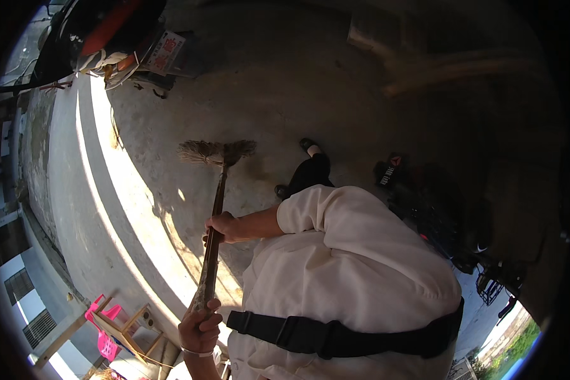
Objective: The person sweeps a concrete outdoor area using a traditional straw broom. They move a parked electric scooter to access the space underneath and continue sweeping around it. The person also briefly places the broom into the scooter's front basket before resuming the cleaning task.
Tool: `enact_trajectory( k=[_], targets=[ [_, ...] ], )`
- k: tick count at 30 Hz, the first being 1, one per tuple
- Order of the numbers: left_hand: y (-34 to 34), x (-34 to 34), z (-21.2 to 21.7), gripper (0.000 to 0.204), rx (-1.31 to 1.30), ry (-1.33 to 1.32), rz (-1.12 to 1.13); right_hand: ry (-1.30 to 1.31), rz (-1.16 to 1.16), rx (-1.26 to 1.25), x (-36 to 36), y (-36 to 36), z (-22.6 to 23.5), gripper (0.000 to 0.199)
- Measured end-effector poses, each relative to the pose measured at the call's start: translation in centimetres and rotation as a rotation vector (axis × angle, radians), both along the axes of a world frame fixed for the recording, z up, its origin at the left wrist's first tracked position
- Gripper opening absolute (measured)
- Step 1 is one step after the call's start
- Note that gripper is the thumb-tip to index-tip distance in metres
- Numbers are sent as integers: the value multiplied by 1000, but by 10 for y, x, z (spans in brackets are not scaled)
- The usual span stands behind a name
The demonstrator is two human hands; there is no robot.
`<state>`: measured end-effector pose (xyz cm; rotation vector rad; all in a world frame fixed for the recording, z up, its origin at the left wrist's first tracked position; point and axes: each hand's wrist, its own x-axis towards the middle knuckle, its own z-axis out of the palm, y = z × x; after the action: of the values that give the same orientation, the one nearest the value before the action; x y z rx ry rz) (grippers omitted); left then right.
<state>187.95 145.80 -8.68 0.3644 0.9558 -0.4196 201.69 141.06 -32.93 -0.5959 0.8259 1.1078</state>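
Open concrete floor (pixel 278 82) ahead, sunlit strip at left; pink chairs (pixel 104 329) lower left, scooter (pixel 101 31) top left. Left hand (pixel 199 329) grip closed on broom (pixel 214 209) handle end, right hand (pixel 223 228) grip wrapped mid-handle, bristles on floor. Dark machinery (pixel 437 215) crowds right.

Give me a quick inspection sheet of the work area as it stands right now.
Surface: bare concrete floor, mostly shaded, with a bright strip of sunlight along the left.
Job's things: broom, head down on the floor, long handle running up to the person.
Clutter: parked scooter at upper left; dark machine at right; wooden frame and pink plastic piece at lower left.
Hands: left hand grips the handle's top end; right hand grips it midway.
Cables: nothing seen.
Surroundings: buildings at the left rim, greenery at lower right.
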Motion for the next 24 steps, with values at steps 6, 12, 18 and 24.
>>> enact_trajectory(
  k=[6, 12, 18, 24],
  targets=[
    [-54, 30, 28, 75, 347, -27, -669, 87, -307, -23, 29, -72, -62, 14],
    [-94, 100, 53, 83, 495, -157, -1494, 180, -787, 201, 25, -172, -50, 13],
    [-176, 166, 75, 81, 913, -813, -2366, 80, -1104, 487, 31, -280, -15, 19],
    [-256, 242, -5, 76, 771, -1026, -2523, 19, -1450, 302, 45, -400, -78, 24]
  ],
)
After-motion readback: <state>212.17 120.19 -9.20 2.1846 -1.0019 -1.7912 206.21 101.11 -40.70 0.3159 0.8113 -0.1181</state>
